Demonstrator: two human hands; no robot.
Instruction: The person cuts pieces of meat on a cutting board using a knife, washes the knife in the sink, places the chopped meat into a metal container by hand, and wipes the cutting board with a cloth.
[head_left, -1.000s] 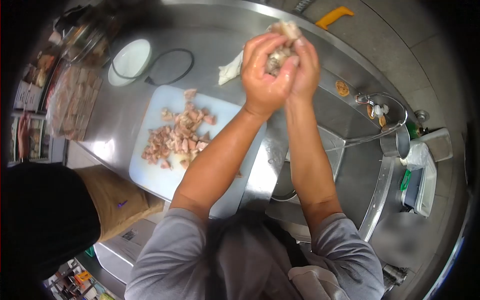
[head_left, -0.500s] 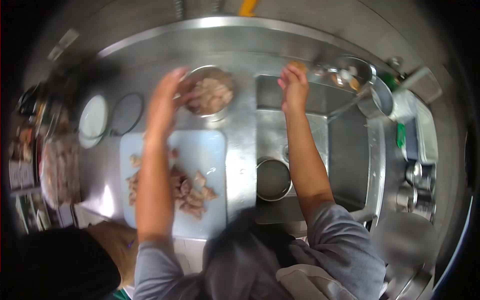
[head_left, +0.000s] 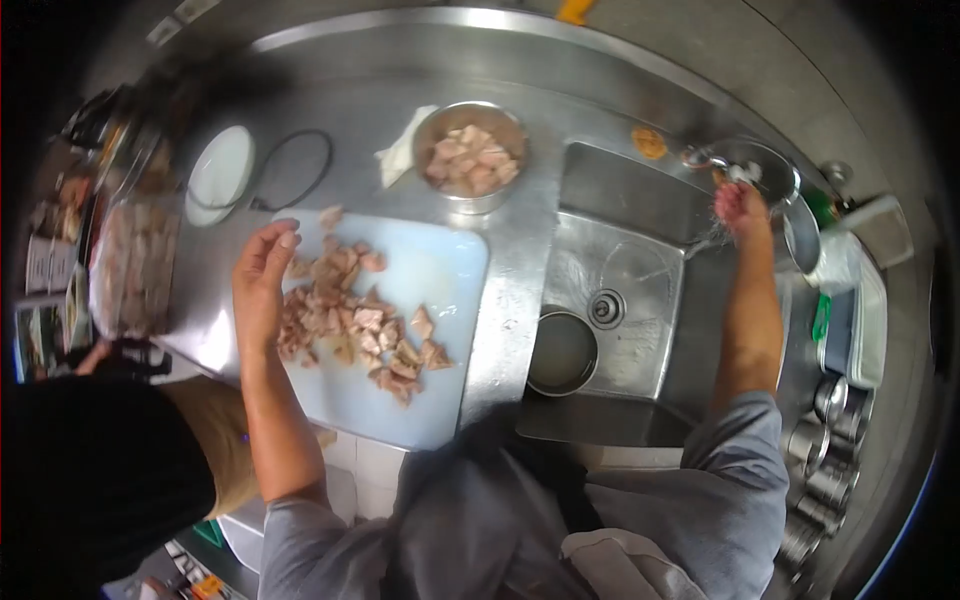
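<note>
My left hand [head_left: 268, 275] hovers by the upper left corner of a pale cutting board [head_left: 445, 300], with bent fingers slightly apart and nothing visible in them. Chunks of raw meat [head_left: 350, 315] lie in a heap on that board. Beyond it stands a steel bowl [head_left: 470, 205] holding more meat pieces, with a white cloth [head_left: 405, 150] beside it. My right hand [head_left: 742, 208] is at the far right corner of the sink [head_left: 670, 320], near the tap [head_left: 705, 157]. Water splashes around its fingers, which are too blurred to read.
A round pot [head_left: 560, 350] with cloudy liquid stands in the sink. An orange scrubber [head_left: 648, 142] lies behind the sink, near a metal basin [head_left: 785, 170]. At left are a white oval dish [head_left: 220, 170] and a bag of meat [head_left: 135, 265]. Another person [head_left: 110, 450] stands at lower left.
My right hand has moved right, from beside the orange scrubber to the splashing water. My left hand has come back from the bowl to the board's corner. The camera view has shifted.
</note>
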